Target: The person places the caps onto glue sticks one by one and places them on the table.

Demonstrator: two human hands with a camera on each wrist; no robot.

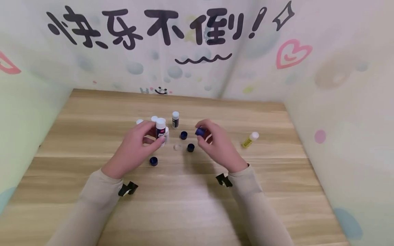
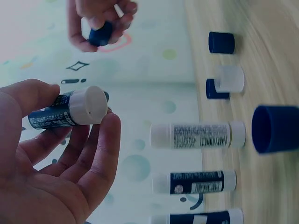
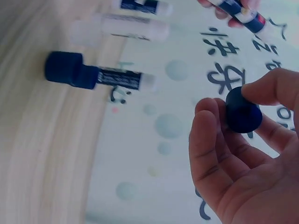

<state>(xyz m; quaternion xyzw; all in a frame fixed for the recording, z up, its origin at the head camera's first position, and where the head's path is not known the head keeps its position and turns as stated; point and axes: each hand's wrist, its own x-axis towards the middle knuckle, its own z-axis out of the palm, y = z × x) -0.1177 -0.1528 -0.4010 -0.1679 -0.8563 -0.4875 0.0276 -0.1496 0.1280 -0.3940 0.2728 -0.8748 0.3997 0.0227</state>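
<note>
Between the thumb and fingers of my left hand (image 1: 132, 145) is a glue stick (image 1: 160, 128) with a dark blue label, lifted off the table, its white end up. My right hand (image 1: 220, 145) pinches a dark blue cap (image 1: 200, 132) in the air; the right wrist view shows this cap (image 3: 244, 111) between thumb and fingers. The two hands are apart. Below them stand loose blue caps (image 1: 183, 135) and a translucent cap (image 1: 177, 147). Uncapped glue sticks stand upright behind, one of them dark-labelled (image 1: 175, 120); others are partly hidden by my left hand.
A yellow glue stick (image 1: 250, 140) with a white end is to the right of my right hand. Another blue cap (image 1: 154, 161) lies near my left wrist. Printed curtains (image 1: 197, 78) border the wooden table (image 1: 172, 212) at the back and sides.
</note>
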